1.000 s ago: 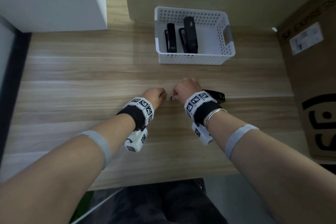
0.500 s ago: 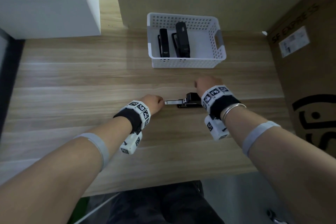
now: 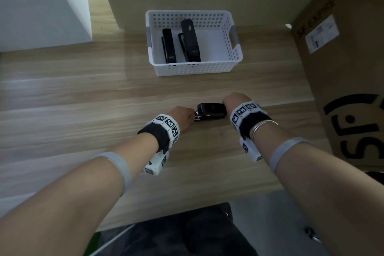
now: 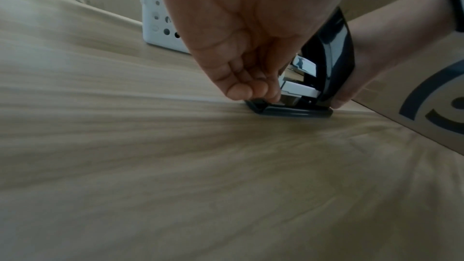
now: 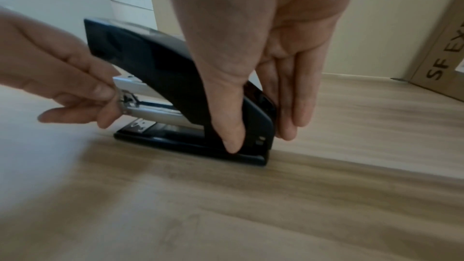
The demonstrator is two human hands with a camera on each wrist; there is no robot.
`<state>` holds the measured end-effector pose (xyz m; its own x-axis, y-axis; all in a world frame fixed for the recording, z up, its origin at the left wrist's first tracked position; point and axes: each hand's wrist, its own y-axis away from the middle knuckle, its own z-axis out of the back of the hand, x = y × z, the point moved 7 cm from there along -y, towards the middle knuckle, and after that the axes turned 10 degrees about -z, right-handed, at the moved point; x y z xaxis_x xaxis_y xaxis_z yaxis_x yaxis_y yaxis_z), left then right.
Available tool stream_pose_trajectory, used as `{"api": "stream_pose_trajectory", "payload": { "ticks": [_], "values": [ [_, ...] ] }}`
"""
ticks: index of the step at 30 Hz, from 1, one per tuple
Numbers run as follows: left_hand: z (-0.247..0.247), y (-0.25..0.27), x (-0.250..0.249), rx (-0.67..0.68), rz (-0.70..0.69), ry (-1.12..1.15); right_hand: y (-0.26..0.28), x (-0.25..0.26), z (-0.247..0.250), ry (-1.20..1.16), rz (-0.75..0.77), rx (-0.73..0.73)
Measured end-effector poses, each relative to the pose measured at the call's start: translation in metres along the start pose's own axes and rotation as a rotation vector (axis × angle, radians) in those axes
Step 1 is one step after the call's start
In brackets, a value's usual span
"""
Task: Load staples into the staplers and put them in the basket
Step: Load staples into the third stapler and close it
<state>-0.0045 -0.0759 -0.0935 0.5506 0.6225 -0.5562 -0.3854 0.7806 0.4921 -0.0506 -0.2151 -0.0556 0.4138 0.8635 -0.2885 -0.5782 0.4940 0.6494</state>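
A black stapler (image 3: pixel 211 112) stands on the wooden table, its top lid tilted up at the front. My right hand (image 3: pixel 228 103) grips its rear end, thumb on the near side and fingers on the far side; the right wrist view shows this hand (image 5: pixel 261 138) clearly. My left hand (image 3: pixel 190 115) pinches the front tip of the stapler's metal staple tray (image 5: pixel 140 106), which sticks out a little below the lid. The left wrist view shows my left fingertips (image 4: pixel 261 90) at the tray (image 4: pixel 298 88). Two black staplers (image 3: pixel 169 45) (image 3: pixel 190 41) lie in the white basket (image 3: pixel 193 69).
The basket stands beyond the hands, against a beige wall. A large cardboard box (image 3: pixel 342 89) fills the right side close to my right hand. A white cabinet (image 3: pixel 41 6) stands at the back left. Bare tabletop (image 3: pixel 83 110) stretches left.
My right hand has settled round the stapler's rear. The metal tray stuck far out half a second ago; my left hand has moved right with it, and it is now mostly inside.
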Motion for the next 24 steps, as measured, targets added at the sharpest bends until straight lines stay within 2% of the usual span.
{"api": "stream_pose_trajectory", "payload": {
  "ticks": [5, 10, 15, 20, 24],
  "values": [
    [0.000, -0.004, -0.007, 0.011, 0.000, -0.060, -0.006, 0.000, -0.002, 0.025, 0.021, -0.049],
    [-0.002, -0.004, -0.008, -0.021, -0.007, -0.022, -0.007, 0.001, -0.004, 0.037, 0.036, -0.049],
    [0.001, -0.007, -0.009, 0.128, 0.048, -0.069, 0.000, 0.001, 0.001, 0.040, 0.041, -0.073],
    [0.035, -0.007, -0.004, -0.047, 0.075, -0.129, 0.005, 0.020, 0.009, -0.026, 0.165, -0.121],
    [0.076, -0.004, -0.006, -0.246, 0.041, -0.078, 0.012, 0.012, 0.031, -0.069, 0.137, -0.118]
  ]
}}
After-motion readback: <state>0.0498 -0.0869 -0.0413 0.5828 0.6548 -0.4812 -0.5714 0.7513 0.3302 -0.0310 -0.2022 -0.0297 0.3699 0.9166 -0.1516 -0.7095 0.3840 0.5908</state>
